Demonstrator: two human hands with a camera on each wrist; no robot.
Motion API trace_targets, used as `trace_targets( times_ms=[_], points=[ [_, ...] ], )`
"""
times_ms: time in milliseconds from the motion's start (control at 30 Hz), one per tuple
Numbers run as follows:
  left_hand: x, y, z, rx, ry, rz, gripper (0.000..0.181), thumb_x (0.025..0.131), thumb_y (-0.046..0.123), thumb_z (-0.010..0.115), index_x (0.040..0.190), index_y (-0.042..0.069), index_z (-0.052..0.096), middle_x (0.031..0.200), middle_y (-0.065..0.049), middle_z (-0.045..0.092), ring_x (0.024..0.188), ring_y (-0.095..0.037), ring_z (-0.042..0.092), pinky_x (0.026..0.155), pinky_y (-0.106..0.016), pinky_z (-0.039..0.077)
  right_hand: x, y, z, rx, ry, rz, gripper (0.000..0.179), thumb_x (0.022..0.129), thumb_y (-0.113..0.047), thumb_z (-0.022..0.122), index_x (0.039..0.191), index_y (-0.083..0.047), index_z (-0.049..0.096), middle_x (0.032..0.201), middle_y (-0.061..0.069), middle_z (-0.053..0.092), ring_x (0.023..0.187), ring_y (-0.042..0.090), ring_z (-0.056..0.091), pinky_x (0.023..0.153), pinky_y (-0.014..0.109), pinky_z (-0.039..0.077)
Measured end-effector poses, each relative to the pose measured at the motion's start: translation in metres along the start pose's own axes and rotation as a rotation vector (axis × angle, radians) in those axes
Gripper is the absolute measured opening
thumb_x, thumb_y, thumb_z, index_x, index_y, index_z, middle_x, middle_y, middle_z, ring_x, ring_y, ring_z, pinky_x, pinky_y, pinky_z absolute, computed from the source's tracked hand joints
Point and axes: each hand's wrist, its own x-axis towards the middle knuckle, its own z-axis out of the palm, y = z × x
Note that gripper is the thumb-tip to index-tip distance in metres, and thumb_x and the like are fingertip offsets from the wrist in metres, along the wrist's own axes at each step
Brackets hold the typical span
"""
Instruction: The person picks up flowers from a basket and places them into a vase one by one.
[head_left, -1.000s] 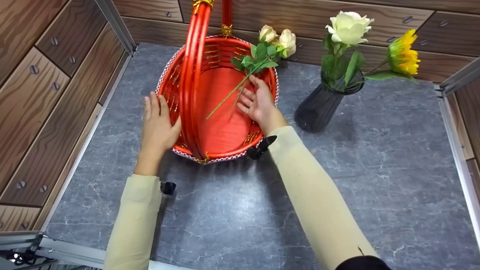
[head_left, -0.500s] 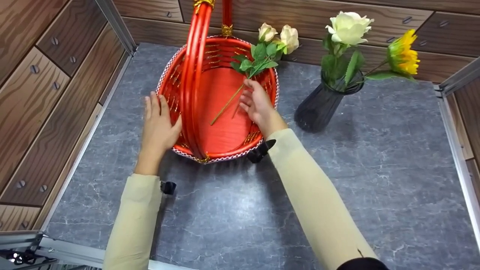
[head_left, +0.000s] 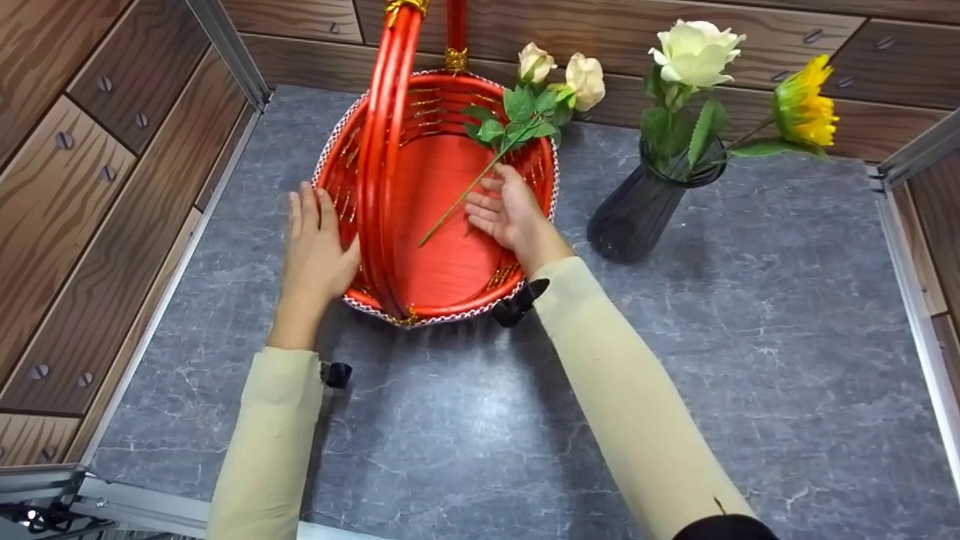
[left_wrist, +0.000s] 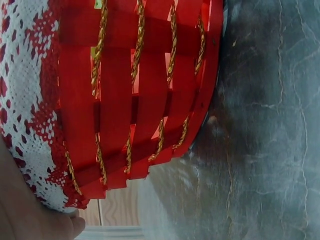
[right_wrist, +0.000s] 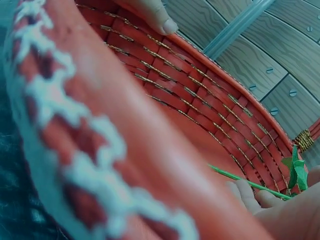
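Note:
A red woven basket [head_left: 450, 262] with a tall arched handle [head_left: 382, 165] stands on the grey surface. My left hand [head_left: 315, 247] holds its left rim, thumb inside and fingers along the outside; in the left wrist view, white lace [left_wrist: 25, 95] trims that rim. An artificial rose stem [head_left: 457, 208] slants into the basket, its leaves [head_left: 517, 120] and two pale rose heads [head_left: 583, 81] leaning over the back right rim. My right hand [head_left: 514, 214] is inside the basket, fingers extended and spread apart beside the stem. The green stem [right_wrist: 240, 179] passes close to these fingers in the right wrist view.
To the right, a dark tilted-looking vase [head_left: 637, 214] holds a white rose [head_left: 696, 52] and a yellow flower [head_left: 806, 101]. Wood-patterned panels [head_left: 135, 195] wall the back and sides. A metal rail [head_left: 157, 499] runs along the front left.
My right thumb and finger close on the stem half a second ago, and now they have let go and spread. The rose heads have shifted slightly right. My left hand stays put.

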Motion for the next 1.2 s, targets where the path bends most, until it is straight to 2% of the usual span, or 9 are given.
trace_targets(
  times_ms=[100, 233, 300, 467, 600, 733, 933, 1100, 1200],
  points=[
    [-0.0005, 0.0001, -0.0006, -0.002, -0.008, -0.004, 0.084, 0.090, 0.061, 0.028, 0.146, 0.002, 0.007, 0.151, -0.012, -0.012, 0.135, -0.025, -0.021, 0.110, -0.049, 0.003, -0.0020, -0.0010, 0.0016, 0.026, -0.036, 0.013, 0.060, 0.094, -0.042, 0.039, 0.143, -0.008, 0.030, 0.140, 0.022, 0.037, 0.127, 0.035, 0.038, 0.104, 0.041, 0.032],
    [0.0000, 0.0000, -0.0014, -0.003, -0.007, 0.000, 0.085, 0.090, 0.062, 0.026, 0.146, 0.002, 0.006, 0.151, -0.012, -0.014, 0.135, -0.024, -0.021, 0.111, -0.048, 0.002, -0.0010, -0.0032, 0.0017, 0.120, -0.129, 0.040, 0.066, 0.094, -0.043, 0.038, 0.147, -0.010, 0.017, 0.149, 0.020, 0.018, 0.135, 0.035, 0.022, 0.109, 0.043, 0.022],
    [0.0005, -0.0002, -0.0014, 0.002, -0.002, 0.004, 0.085, 0.090, 0.062, 0.026, 0.146, 0.002, 0.007, 0.151, -0.014, -0.013, 0.135, -0.025, -0.020, 0.111, -0.048, 0.003, 0.0000, -0.0042, 0.0013, 0.163, -0.160, 0.050, 0.067, 0.094, -0.044, 0.038, 0.148, -0.012, 0.014, 0.151, 0.018, 0.014, 0.137, 0.034, 0.017, 0.110, 0.044, 0.017],
    [0.0006, -0.0008, 0.0001, 0.006, 0.002, 0.013, 0.084, 0.090, 0.060, 0.028, 0.146, 0.001, 0.007, 0.152, -0.017, -0.009, 0.136, -0.026, -0.019, 0.111, -0.047, 0.004, 0.0006, -0.0042, -0.0004, 0.207, -0.143, 0.045, 0.063, 0.095, -0.042, 0.038, 0.147, -0.013, 0.019, 0.147, 0.017, 0.025, 0.133, 0.033, 0.029, 0.109, 0.044, 0.020],
    [0.0004, -0.0008, 0.0008, -0.006, 0.017, 0.020, 0.084, 0.090, 0.060, 0.028, 0.146, 0.001, 0.009, 0.152, -0.018, -0.006, 0.137, -0.028, -0.017, 0.111, -0.046, 0.004, -0.0005, -0.0029, -0.0011, 0.284, -0.139, 0.023, 0.048, 0.096, -0.036, 0.042, 0.136, -0.010, 0.036, 0.144, 0.018, 0.030, 0.125, 0.036, 0.040, 0.106, 0.045, 0.028],
    [0.0003, -0.0011, 0.0015, -0.009, 0.024, 0.020, 0.084, 0.090, 0.061, 0.028, 0.146, 0.000, 0.010, 0.152, -0.018, -0.005, 0.137, -0.027, -0.016, 0.111, -0.047, 0.006, -0.0015, -0.0020, -0.0019, 0.340, -0.146, 0.010, 0.034, 0.096, -0.024, 0.046, 0.127, -0.010, 0.046, 0.143, 0.017, 0.033, 0.122, 0.036, 0.045, 0.103, 0.045, 0.032],
    [0.0011, -0.0012, 0.0023, -0.004, 0.027, 0.024, 0.084, 0.090, 0.060, 0.029, 0.146, 0.000, 0.011, 0.152, -0.017, -0.007, 0.137, -0.027, -0.016, 0.111, -0.047, 0.007, -0.0029, -0.0016, -0.0028, 0.323, -0.150, -0.019, 0.037, 0.095, -0.010, 0.046, 0.132, -0.011, 0.043, 0.139, 0.016, 0.042, 0.122, 0.032, 0.046, 0.102, 0.043, 0.035],
    [0.0003, -0.0013, 0.0013, -0.009, 0.024, 0.017, 0.084, 0.090, 0.060, 0.030, 0.146, 0.001, 0.010, 0.152, -0.015, -0.008, 0.137, -0.027, -0.017, 0.111, -0.047, 0.006, -0.0029, -0.0027, -0.0017, 0.287, -0.150, -0.022, 0.035, 0.095, -0.004, 0.044, 0.129, -0.008, 0.047, 0.135, 0.013, 0.047, 0.125, 0.029, 0.043, 0.100, 0.040, 0.038],
    [0.0000, -0.0012, 0.0004, -0.017, 0.020, 0.011, 0.084, 0.090, 0.060, 0.029, 0.146, 0.001, 0.009, 0.152, -0.014, -0.010, 0.136, -0.026, -0.018, 0.111, -0.046, 0.005, -0.0023, -0.0033, -0.0006, 0.275, -0.146, -0.026, 0.035, 0.094, -0.002, 0.045, 0.129, -0.007, 0.049, 0.131, 0.013, 0.051, 0.123, 0.028, 0.046, 0.096, 0.038, 0.042]
  ],
)
